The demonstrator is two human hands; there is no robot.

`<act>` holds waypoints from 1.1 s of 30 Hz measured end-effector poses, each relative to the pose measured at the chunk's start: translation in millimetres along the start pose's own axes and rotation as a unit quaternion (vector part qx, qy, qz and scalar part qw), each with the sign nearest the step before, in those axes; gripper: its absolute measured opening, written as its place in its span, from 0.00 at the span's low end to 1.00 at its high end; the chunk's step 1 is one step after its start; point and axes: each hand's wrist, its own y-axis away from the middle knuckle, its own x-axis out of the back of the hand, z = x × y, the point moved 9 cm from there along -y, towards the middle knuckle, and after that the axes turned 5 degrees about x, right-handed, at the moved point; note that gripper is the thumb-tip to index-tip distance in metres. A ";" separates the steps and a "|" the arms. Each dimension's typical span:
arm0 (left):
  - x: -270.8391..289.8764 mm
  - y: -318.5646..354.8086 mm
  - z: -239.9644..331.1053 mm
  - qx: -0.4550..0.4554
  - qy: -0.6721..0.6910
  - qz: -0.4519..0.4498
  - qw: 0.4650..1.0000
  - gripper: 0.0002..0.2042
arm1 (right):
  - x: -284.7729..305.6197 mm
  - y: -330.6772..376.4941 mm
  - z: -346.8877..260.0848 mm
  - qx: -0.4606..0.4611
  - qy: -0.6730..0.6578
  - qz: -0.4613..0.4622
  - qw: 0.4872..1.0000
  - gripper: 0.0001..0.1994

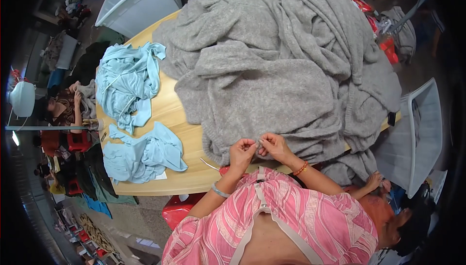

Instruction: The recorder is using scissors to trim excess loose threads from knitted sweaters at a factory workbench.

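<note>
Just then, your left hand [242, 154] and right hand [274, 148] were nearly touching, each drawn into a pinch, at the six o'clock edge of the heaped grey knitwear [272, 90]. I couldn't tell whether they gripped the knit or something small. That heap covered much of the bench [191, 143], toward twelve o'clock from you. Light blue cloth [128, 83] lay bunched at ten o'clock, a second blue bunch [143, 154] at nine. A pale tub [429, 139] stood at three.
</note>
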 end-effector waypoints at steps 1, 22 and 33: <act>-1.5 0.7 -0.6 0.025 -0.001 -0.001 1.000 0.06 | 0.4 -1.0 -2.1 0.001 0.001 0.003 1.000 0.07; -15.5 -3.5 5.9 0.061 0.167 -0.136 0.975 0.03 | 3.4 -5.9 -36.0 0.025 0.050 0.007 0.998 0.08; 97.9 13.7 45.7 -0.285 -0.460 0.305 0.784 0.31 | 1.5 10.4 -107.8 0.306 0.481 0.040 0.821 0.31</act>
